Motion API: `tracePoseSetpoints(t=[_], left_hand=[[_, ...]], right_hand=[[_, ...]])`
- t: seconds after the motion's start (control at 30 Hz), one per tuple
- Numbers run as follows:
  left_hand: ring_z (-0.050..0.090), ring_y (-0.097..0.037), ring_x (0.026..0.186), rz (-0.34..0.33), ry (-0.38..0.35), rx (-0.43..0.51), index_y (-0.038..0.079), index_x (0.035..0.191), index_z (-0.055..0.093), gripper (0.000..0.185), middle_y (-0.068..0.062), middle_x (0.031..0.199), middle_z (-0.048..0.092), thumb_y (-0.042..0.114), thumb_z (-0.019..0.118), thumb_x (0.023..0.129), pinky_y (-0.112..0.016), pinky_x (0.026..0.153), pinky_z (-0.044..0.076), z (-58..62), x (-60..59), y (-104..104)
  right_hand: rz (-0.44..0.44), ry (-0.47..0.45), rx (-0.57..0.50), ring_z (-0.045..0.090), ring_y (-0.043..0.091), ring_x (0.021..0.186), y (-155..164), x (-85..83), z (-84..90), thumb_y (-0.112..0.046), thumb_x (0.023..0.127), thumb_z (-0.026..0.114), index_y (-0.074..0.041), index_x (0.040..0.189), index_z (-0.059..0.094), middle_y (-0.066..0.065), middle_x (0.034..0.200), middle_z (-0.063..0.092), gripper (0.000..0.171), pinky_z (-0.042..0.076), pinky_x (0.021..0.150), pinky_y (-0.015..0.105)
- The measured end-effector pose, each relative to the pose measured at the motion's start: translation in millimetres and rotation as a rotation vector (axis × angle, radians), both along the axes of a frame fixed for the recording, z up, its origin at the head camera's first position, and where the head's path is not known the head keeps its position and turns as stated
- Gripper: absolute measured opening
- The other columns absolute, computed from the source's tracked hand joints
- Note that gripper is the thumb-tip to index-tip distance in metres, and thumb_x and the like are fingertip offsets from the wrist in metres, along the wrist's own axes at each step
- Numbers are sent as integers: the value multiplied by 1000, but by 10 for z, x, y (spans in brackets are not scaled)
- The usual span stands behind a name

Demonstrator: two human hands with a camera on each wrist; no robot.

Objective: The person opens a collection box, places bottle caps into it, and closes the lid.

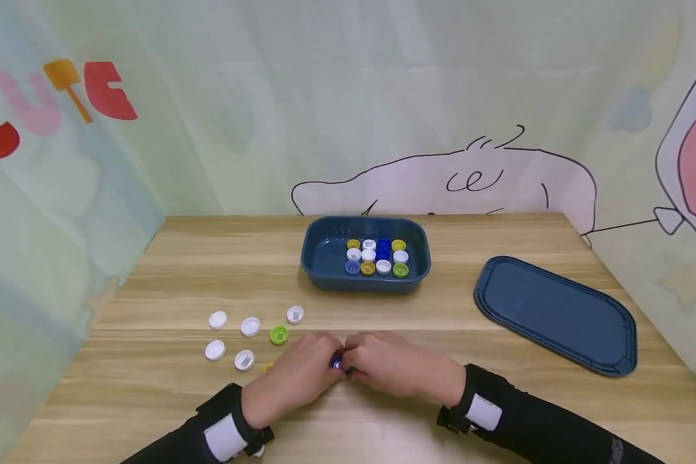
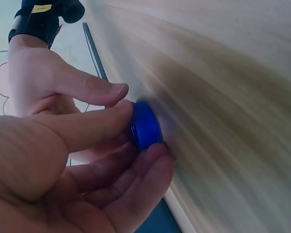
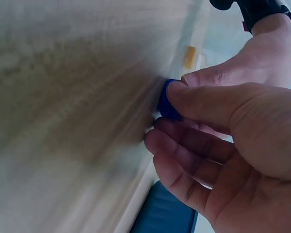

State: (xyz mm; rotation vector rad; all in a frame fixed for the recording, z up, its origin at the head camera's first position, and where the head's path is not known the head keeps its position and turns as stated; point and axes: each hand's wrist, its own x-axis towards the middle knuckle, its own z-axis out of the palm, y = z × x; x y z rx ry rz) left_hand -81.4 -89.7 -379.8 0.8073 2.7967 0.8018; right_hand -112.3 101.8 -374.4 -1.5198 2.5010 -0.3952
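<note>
Five loose caps, four white caps and a green cap, are seen lying on the wooden table left of the hands. One blue cap is pinched at the table's near middle between the curled fingers of the left hand and the right hand, whose fingertips meet around it. Further back a blue tray holding rows of caps is placed, and its lid is laid flat to the right.
</note>
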Motion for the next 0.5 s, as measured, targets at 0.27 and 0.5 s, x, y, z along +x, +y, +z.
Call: tracePoseSetpoints(t=[0.27, 0.5], left_hand=[[50, -7, 65, -29, 1, -3, 9, 80, 69, 14, 3, 73, 56, 9, 83, 84, -25, 57, 42, 4, 42, 24], [48, -9, 61, -21, 48, -72, 9, 76, 67, 17, 2, 72, 53, 11, 83, 82, -27, 53, 39, 18, 51, 28]], right_hand=[[4, 59, -11, 51, -2, 72, -28, 36, -46, -6, 95, 72, -15, 90, 79, -8, 81, 61, 13, 44, 65, 17], [-13, 44, -20, 49, -2, 69, -49, 32, -57, -4, 94, 72, -14, 86, 77, -9, 79, 59, 14, 43, 64, 17]])
